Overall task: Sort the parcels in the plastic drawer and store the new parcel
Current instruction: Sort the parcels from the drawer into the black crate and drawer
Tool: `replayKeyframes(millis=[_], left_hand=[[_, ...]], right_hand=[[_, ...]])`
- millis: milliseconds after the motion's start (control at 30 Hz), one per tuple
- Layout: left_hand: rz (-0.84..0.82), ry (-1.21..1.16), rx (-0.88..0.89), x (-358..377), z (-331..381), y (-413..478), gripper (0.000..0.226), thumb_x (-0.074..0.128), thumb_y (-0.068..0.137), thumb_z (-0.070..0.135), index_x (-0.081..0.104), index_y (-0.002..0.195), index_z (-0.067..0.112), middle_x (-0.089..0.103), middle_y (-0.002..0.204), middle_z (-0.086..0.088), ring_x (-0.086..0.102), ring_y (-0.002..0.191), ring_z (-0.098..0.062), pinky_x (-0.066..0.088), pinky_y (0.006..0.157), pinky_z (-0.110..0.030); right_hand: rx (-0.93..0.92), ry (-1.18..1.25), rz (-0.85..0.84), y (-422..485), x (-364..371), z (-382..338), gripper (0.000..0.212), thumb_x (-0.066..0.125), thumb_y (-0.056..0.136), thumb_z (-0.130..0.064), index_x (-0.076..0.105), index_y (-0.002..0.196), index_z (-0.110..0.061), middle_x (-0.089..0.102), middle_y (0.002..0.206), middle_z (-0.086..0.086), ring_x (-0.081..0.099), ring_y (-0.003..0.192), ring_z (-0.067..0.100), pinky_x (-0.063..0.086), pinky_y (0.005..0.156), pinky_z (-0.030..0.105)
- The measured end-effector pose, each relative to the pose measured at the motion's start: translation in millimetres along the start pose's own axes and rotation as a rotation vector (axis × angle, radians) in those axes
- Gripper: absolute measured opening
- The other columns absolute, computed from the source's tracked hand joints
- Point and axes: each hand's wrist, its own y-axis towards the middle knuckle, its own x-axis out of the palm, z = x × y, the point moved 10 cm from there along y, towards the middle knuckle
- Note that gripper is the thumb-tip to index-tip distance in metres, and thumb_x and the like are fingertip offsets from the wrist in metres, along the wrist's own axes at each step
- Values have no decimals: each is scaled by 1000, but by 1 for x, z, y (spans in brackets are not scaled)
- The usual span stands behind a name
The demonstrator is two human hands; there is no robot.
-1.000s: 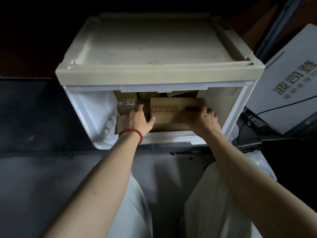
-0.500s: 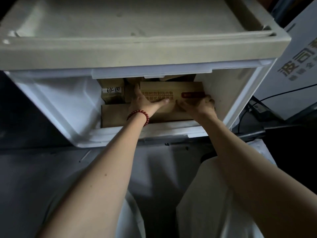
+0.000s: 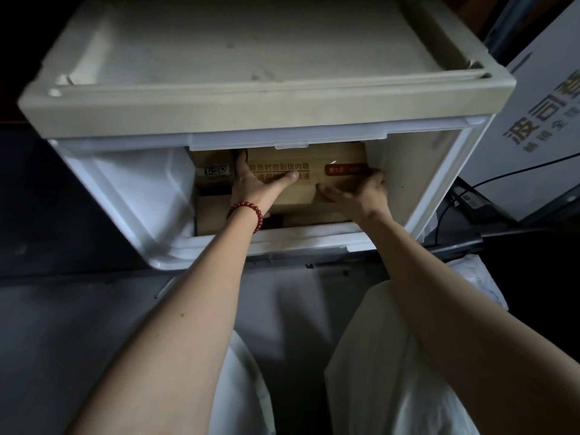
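Pushed deeper: both hands slide the parcel [image 3: 298, 197] farther into the drawer [image 3: 408, 174].
Left hand [image 3: 254, 186] and right hand [image 3: 357, 193] clasp its ends; it sits between them atop other parcels [image 3: 213, 215], nearly stored.

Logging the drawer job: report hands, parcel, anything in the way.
Left hand and right hand grip the printed parcel by its ends. Parcel inside the plastic drawer, above a flat box. Labelled box crowds its left side.

We see a brown cardboard parcel printed in red [image 3: 317, 174] lying flat atop other brown cardboard parcels [image 3: 212, 215] inside the pulled-out white plastic drawer [image 3: 141, 189].
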Motion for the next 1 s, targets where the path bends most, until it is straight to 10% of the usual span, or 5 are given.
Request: replayKeyframes(millis=[367, 633, 1000], left_hand=[[46, -65, 91, -58, 9, -58, 121, 77, 47, 72, 13, 144, 39, 34, 148, 0, 47, 125, -32, 49, 96, -51], [88, -28, 121, -100, 5, -117, 86, 71, 71, 63, 26, 137, 30, 38, 126, 2, 45, 105, -21, 49, 95, -47], [86, -9, 138, -127, 0, -153, 97, 68, 53, 76, 34, 134, 34, 50, 131, -4, 55, 111, -26, 51, 93, -48]], right_hand=[[-100, 64, 10, -57, -12, -35, 108, 79, 67, -55, 24, 144, -2, 37, 146, 17, 39, 135, 32, 33, 113, 42], [-111, 205, -46, -104, -26, -43, 106, 80, 67, -53, 22, 147, -16, 45, 145, 6, 46, 131, 25, 39, 110, 39], [70, 426, -185, -131, -13, -34, 84, 82, 68, -47, 33, 131, -21, 49, 128, 1, 54, 113, 20, 57, 78, 40]])
